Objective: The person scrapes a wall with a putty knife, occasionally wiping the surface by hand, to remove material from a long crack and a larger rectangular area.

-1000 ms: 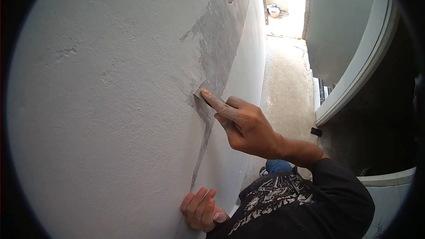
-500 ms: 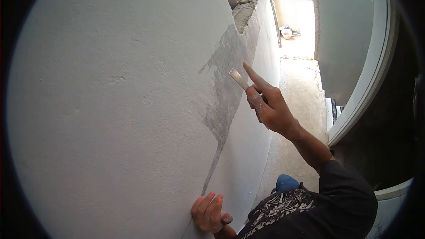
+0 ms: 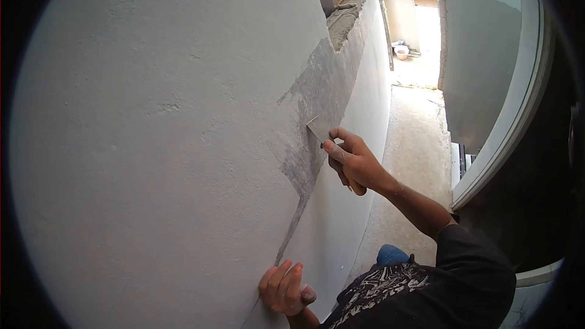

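My right hand [image 3: 353,158] is closed around a putty knife [image 3: 319,130]. Its metal blade lies at the grey bare patch [image 3: 329,82] on the white wall [image 3: 152,176], and a yellowish handle end shows below my palm. Lower down, my left hand [image 3: 283,289] rests against the wall with fingers stretched out and thumb apart, holding nothing. The fingertips sit at the bottom of a narrow grey strip [image 3: 289,231] that runs down from the patch. White dust covers parts of both hands.
Above the patch is a wall opening with a rough, broken sill [image 3: 344,24]. A concrete floor strip [image 3: 414,146] runs along the wall to a bright doorway, where a small bucket [image 3: 401,52] stands. A curved-looking white frame [image 3: 518,103] borders the right side.
My right hand has moved down and slightly left, bringing the blade from pointing upward to the grey patch. The index finger, earlier extended, is now bent onto the knife. My left hand stays nearly still.
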Tool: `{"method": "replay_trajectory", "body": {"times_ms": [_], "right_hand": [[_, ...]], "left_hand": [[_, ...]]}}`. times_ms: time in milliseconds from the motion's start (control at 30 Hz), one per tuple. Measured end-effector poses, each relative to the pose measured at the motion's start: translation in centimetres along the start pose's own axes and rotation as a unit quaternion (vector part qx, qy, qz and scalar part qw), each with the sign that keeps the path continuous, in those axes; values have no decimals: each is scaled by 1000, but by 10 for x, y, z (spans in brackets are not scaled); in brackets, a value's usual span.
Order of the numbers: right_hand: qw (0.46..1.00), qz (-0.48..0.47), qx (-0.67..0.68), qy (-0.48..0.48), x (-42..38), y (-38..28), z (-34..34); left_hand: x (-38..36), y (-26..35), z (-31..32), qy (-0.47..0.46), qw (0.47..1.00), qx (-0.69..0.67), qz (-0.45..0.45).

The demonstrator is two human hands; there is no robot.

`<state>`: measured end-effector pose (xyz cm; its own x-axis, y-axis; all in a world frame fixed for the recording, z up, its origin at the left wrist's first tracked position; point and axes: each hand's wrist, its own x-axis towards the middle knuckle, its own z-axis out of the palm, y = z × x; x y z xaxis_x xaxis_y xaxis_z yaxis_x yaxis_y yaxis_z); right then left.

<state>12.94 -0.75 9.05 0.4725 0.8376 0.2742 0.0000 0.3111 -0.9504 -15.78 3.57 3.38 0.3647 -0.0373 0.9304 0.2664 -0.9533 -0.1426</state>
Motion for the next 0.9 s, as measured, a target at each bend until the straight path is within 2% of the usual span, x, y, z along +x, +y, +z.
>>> {"method": "replay_trajectory", "body": {"times_ms": [267, 467, 600, 700, 800, 833, 900], "right_hand": [[997, 36, 69, 21, -20, 70, 15], [994, 99, 43, 11, -42, 80, 11], [990, 103, 77, 54, -55, 76, 6], [991, 97, 90, 33, -61, 76, 3], [990, 93, 107, -20, -64, 74, 8], [988, 107, 101, -40, -66, 68, 12], [981, 122, 122, -83, -69, 66, 16]], "left_hand": [[-1, 1, 1, -28, 999, 17, -4], [-6, 0, 5, 0, 1000, -4, -27], [-7, 3, 6, 20, 998, -38, -50], [-7, 14, 6, 32, 988, -103, -110], [-18, 41, 27, 67, 950, -177, -248], [-23, 50, 37, 41, 940, -209, -265], [-15, 78, 59, 30, 902, -227, -365]]}}
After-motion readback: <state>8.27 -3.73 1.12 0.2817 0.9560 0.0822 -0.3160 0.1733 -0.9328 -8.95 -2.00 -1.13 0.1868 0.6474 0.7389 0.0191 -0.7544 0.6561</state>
